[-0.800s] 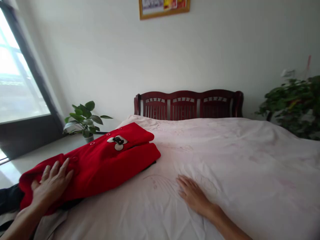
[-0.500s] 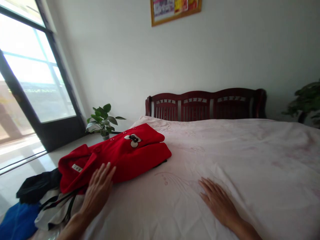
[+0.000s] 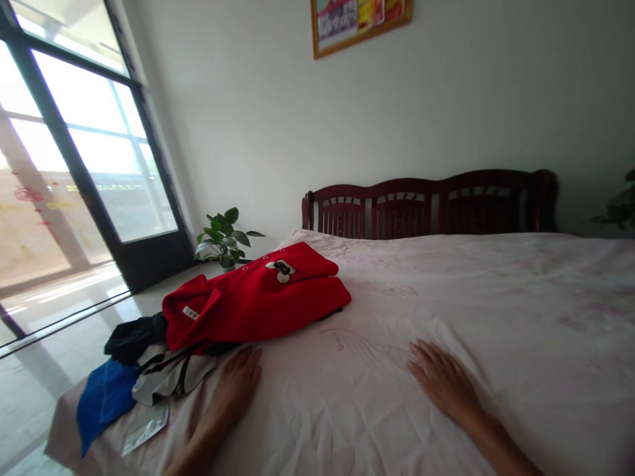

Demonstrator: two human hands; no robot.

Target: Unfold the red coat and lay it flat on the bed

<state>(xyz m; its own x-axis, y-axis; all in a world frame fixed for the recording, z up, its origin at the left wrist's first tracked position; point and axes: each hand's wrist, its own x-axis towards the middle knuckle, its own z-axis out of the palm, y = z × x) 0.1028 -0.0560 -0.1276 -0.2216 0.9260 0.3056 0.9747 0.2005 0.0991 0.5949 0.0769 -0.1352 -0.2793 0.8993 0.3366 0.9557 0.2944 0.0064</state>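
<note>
My left hand (image 3: 239,377) rests on the pale bed sheet (image 3: 347,410) just in front of a pile of clothes, palm down and holding nothing. Its fingertips lie close to the lower edge of a folded red garment (image 3: 262,304), which has a white label at its collar and a black-and-white patch. Under and beside it are a grey-and-black garment (image 3: 171,380), a black garment (image 3: 136,337) and a blue cloth (image 3: 106,400). My right hand (image 3: 441,377) lies flat on the sheet farther right, fingers stretched out, with nothing in it.
A small flat packet (image 3: 145,430) lies near the bed's left edge. Beyond the bed stand a dark wooden headboard (image 3: 397,205) and a potted plant (image 3: 225,238). A glass door (image 3: 124,158) is on the left, and a framed picture (image 3: 362,23) hangs above.
My left hand has come off the red garment and drawn back onto the sheet. My right hand stays flat on the sheet. The view has turned slightly left.
</note>
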